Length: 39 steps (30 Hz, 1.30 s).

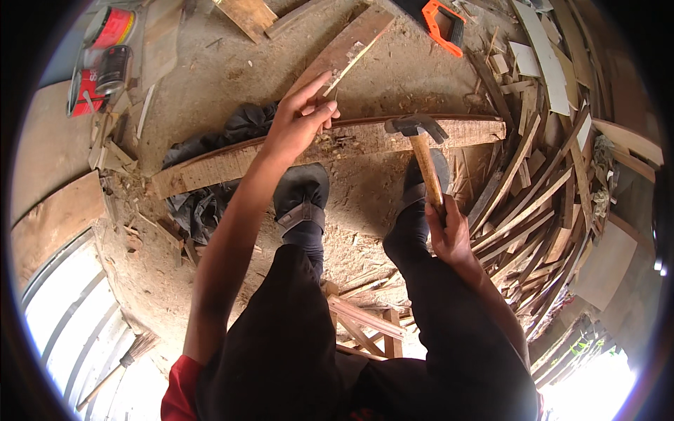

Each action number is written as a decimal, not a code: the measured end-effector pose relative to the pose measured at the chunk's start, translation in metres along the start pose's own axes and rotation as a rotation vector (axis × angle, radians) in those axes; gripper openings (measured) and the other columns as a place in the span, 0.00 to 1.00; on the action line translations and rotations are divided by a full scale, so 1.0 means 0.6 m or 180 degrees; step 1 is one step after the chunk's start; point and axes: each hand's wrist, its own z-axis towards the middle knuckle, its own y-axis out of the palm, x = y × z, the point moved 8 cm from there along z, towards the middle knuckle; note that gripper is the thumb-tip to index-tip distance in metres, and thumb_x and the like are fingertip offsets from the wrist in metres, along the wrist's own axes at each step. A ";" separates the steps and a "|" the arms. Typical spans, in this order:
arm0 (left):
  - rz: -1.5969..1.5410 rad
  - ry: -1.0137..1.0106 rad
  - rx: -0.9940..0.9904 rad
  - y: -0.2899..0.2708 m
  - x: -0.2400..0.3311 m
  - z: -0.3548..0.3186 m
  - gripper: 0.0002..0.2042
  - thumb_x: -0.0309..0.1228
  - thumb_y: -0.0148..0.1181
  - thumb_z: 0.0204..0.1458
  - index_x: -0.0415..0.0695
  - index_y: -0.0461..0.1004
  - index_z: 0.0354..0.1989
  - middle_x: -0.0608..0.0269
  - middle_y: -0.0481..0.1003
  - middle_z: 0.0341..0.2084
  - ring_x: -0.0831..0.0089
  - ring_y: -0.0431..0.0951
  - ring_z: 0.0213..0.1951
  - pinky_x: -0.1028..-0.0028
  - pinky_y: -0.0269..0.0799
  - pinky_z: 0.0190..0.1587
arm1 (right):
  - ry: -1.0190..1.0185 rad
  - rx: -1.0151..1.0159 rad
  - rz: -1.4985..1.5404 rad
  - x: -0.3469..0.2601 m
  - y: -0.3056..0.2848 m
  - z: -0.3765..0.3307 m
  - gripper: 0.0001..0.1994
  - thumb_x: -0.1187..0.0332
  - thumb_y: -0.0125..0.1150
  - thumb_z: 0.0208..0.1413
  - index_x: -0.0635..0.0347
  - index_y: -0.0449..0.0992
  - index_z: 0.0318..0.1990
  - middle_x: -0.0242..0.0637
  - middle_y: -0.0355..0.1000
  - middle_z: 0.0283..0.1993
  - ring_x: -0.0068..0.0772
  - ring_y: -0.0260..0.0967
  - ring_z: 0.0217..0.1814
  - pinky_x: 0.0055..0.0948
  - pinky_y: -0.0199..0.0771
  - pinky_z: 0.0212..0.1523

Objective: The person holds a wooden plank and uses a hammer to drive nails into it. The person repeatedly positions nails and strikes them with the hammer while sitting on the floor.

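Note:
My right hand (450, 230) is wrapped round the wooden handle of a claw hammer (425, 163). Its dark head is over the right part of a long rough wooden beam (232, 158), which lies crosswise in front of my feet. I cannot tell whether the hammer touches the wood. Above the beam, left of its middle, is my left hand (298, 121), thumb and fingers drawn together; whatever they pinch is too small to make out. Just beyond these fingers a brown board (345, 49) with a pale, splintered right edge lies on the ground.
An orange-and-black handsaw (444, 28) lies at the far right. Wood offcuts (523, 189) are heaped along the right side. Dark cloth (200, 210) is bunched by the beam's left end. Cans (112, 69) stand far left. A small wooden frame (366, 321) is between my legs.

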 end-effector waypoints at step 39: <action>0.2637 0.1912 0.0981 0.043 0.029 -0.047 0.11 0.28 0.73 0.51 0.41 0.80 0.41 0.55 0.82 0.36 0.62 0.84 0.40 0.66 0.79 0.40 | -0.0161 -0.0196 -0.0096 -0.008 0.015 0.004 0.18 0.76 0.61 0.64 0.70 0.64 0.57 0.55 0.73 0.29 0.57 0.75 0.25 0.41 0.70 0.22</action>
